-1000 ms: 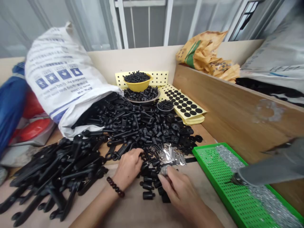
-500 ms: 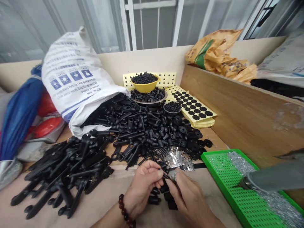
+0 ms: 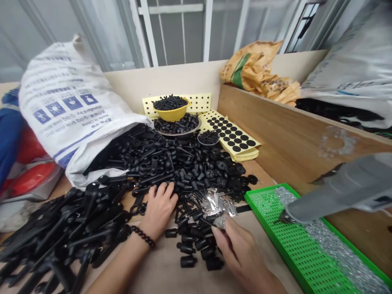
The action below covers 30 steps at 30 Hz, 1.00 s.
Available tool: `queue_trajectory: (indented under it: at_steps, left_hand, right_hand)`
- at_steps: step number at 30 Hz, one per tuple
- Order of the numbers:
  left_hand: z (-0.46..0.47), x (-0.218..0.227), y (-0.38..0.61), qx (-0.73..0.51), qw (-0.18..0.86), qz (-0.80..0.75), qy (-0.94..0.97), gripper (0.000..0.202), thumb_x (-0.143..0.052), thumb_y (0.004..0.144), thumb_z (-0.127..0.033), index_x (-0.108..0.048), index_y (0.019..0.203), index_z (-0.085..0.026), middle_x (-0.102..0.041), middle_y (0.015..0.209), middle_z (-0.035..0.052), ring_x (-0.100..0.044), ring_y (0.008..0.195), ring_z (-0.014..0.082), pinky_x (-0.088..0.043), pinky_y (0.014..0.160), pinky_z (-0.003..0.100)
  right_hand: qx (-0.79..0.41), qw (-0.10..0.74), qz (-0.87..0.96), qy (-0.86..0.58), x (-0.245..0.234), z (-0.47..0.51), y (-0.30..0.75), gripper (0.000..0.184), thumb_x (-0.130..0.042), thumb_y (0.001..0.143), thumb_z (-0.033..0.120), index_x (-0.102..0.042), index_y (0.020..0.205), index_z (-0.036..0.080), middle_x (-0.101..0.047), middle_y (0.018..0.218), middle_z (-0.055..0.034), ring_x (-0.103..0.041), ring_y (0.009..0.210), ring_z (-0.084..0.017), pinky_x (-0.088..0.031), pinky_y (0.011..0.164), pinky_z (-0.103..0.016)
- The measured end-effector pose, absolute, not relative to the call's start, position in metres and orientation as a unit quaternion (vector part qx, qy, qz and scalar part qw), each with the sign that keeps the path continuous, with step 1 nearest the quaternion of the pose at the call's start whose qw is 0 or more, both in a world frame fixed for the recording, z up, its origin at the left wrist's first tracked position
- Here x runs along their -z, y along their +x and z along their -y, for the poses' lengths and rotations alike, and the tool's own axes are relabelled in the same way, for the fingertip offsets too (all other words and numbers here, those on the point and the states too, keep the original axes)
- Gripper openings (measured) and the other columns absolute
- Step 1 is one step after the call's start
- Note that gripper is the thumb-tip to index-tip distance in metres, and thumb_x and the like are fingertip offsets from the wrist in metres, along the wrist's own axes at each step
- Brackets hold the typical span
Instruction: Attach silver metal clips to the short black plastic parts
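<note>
Left hand (image 3: 161, 206) and right hand (image 3: 240, 247), together half a second ago, now work separately: left spread over the black parts (image 3: 190, 173), nothing visibly held; right pinching something greyish (image 3: 219, 222), too blurred to name, beside black cylinders (image 3: 188, 261).

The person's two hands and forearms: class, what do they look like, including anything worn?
The left hand wears no glove; a bracelet of round, dark, shiny beads circles its wrist. The right hand is ungloved too, with a greyish patch at its grip; whether that is worn cannot be told. No sleeve shows on the left forearm or right forearm.
</note>
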<state>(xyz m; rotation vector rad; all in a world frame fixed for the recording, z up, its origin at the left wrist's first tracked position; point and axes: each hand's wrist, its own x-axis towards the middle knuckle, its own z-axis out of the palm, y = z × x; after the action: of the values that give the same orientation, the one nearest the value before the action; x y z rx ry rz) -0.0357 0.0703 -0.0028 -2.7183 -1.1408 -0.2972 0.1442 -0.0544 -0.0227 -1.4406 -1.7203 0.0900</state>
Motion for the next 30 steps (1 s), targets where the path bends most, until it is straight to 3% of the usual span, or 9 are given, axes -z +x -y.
queue_trajectory:
  at_steps: [4, 8, 12, 15, 20, 26, 30]
  left_hand:
    - [-0.083, 0.001, -0.045, 0.151, 0.051, 0.37, -0.915, 0.019, -0.049, 0.082, -0.011, -0.06, 0.095, -0.019, -0.062, 0.113, 0.0098, -0.05, 0.108, 0.0298, -0.036, 0.091, 0.049]
    - [-0.083, -0.007, -0.046, 0.218, 0.022, 0.382, -0.898, 0.019, -0.046, 0.085, -0.019, -0.055, 0.101, -0.016, -0.064, 0.104, 0.0103, -0.056, 0.101, 0.0232, -0.043, 0.087, 0.038]
    - [-0.055, -0.018, -0.035, 0.256, -0.075, 0.313, -0.911, 0.016, -0.045, 0.085, -0.015, -0.056, 0.097, -0.017, -0.064, 0.092, 0.0063, -0.059, 0.086, 0.0174, -0.047, 0.078, 0.029]
    - [-0.031, -0.02, -0.028, 0.248, -0.159, 0.239, -0.925, 0.019, -0.045, 0.085, -0.011, -0.056, 0.098, -0.018, -0.062, 0.089, 0.0055, -0.057, 0.083, 0.0171, -0.048, 0.073, 0.029]
    - [-0.018, -0.018, -0.03, 0.228, -0.209, 0.238, -0.921, 0.017, -0.049, 0.086, -0.017, -0.057, 0.101, -0.017, -0.06, 0.087, 0.0053, -0.055, 0.08, 0.0173, -0.048, 0.069, 0.029]
    - [-0.009, -0.02, -0.028, 0.222, -0.19, 0.234, -0.927, 0.015, -0.05, 0.087, -0.023, -0.061, 0.093, -0.016, -0.059, 0.08, 0.0048, -0.054, 0.074, 0.0178, -0.047, 0.064, 0.029]
    - [0.0, -0.021, -0.023, 0.213, -0.223, 0.236, -0.922, 0.013, -0.05, 0.087, -0.021, -0.063, 0.089, -0.017, -0.061, 0.079, 0.0043, -0.056, 0.073, 0.0169, -0.046, 0.066, 0.027]
  right_hand:
    - [-0.052, 0.435, 0.686, -0.581, 0.021, 0.055, 0.145, 0.02, -0.035, 0.09, 0.018, -0.035, 0.07, 0.022, -0.047, 0.059, 0.0015, -0.047, 0.051, -0.013, -0.032, 0.047, -0.023]
    - [-0.075, 0.439, 0.682, -0.58, 0.017, 0.056, 0.143, 0.021, -0.035, 0.09, 0.019, -0.035, 0.069, 0.022, -0.046, 0.059, 0.0019, -0.046, 0.051, -0.013, -0.033, 0.047, -0.023]
    - [-0.107, 0.45, 0.673, -0.577, 0.011, 0.06, 0.143, 0.02, -0.035, 0.091, 0.02, -0.036, 0.071, 0.022, -0.047, 0.06, 0.003, -0.046, 0.051, -0.012, -0.035, 0.049, -0.022]
    - [-0.078, 0.427, 0.695, -0.573, 0.01, 0.062, 0.144, 0.021, -0.032, 0.093, 0.02, -0.037, 0.073, 0.021, -0.049, 0.063, 0.0017, -0.047, 0.052, -0.012, -0.035, 0.05, -0.023]
    - [0.055, 0.37, 0.732, -0.569, 0.014, 0.064, 0.147, 0.029, -0.026, 0.095, 0.021, -0.038, 0.069, 0.021, -0.048, 0.063, -0.0007, -0.045, 0.055, -0.015, -0.034, 0.053, -0.027]
    - [0.056, 0.295, 0.78, -0.548, 0.019, 0.069, 0.146, 0.028, -0.028, 0.092, 0.013, -0.042, 0.07, 0.021, -0.049, 0.068, -0.0023, -0.045, 0.057, -0.017, -0.034, 0.054, -0.029]
    - [0.012, 0.306, 0.79, -0.531, 0.019, 0.072, 0.144, 0.025, -0.028, 0.092, 0.014, -0.044, 0.074, 0.02, -0.05, 0.071, -0.0034, -0.047, 0.062, -0.017, -0.037, 0.056, -0.029]
